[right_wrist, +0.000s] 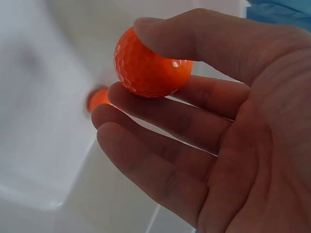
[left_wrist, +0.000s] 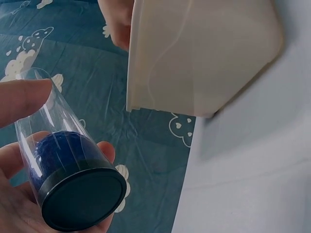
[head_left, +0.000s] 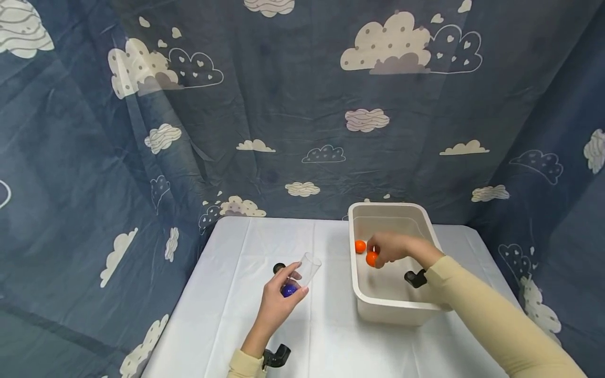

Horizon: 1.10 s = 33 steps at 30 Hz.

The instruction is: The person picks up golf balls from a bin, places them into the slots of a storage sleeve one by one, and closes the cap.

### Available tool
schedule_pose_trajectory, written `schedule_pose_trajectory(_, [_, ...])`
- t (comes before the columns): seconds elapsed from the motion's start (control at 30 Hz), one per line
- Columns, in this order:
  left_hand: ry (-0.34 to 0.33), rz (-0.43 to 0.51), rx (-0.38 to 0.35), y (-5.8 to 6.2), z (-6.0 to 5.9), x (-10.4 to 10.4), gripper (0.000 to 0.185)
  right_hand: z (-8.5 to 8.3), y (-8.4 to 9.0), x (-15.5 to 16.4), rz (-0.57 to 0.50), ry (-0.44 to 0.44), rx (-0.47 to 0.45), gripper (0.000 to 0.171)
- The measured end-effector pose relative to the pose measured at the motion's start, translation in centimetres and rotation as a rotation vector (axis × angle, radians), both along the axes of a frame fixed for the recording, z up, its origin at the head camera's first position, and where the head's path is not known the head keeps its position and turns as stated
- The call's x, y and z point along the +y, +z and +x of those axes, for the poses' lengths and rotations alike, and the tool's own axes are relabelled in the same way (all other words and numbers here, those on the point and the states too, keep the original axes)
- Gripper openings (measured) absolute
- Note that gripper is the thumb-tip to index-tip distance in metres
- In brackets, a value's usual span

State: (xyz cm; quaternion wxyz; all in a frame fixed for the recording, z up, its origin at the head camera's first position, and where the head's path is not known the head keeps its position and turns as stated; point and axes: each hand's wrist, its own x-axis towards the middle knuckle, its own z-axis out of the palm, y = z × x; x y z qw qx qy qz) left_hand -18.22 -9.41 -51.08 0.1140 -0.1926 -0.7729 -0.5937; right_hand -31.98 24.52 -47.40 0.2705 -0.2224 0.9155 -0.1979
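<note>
Now your right hand (head_left: 389, 248) pinches an orange ball (head_left: 372, 258) in the bin (head_left: 364, 299), right of the tilted tube (head_left: 302, 273) your left hand (head_left: 279, 304) grips, its open end toward the bin.

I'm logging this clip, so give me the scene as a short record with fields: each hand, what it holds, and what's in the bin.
left hand: holds clear tube above the table
tube contents: blue ball
right hand: inside white bin, pinches orange ball
bin contents: second orange ball lying loose
backdrop: blue cloud-print cloth
</note>
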Motion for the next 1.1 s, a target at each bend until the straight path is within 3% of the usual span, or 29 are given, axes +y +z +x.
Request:
schedule_pose_trajectory(0.23, [0.017, 0.006, -0.011, 0.2, 0.4, 0.1, 0.056, 1.2, 1.4, 1.1, -0.056, 0.033, 0.124, 0.025])
schedule_pose_trajectory(0.5, [0.015, 0.002, -0.005, 0.0, 0.8, 0.3, 0.056, 3.1, 2.2, 2.0, -0.183, -0.005, 0.211, 0.031])
schedule_pose_trajectory(0.9, [0.015, 0.004, -0.021, 0.6, 1.1, 0.8, 0.056, 6.2, 3.3, 0.2, -0.433, -0.121, 0.312, 0.036])
schedule_pose_trajectory(1.1, [0.031, 0.007, -0.012, 1.1, 1.0, 1.0, 0.057, 7.5, 3.0, -1.5, -0.629, -0.217, 0.297, 0.039])
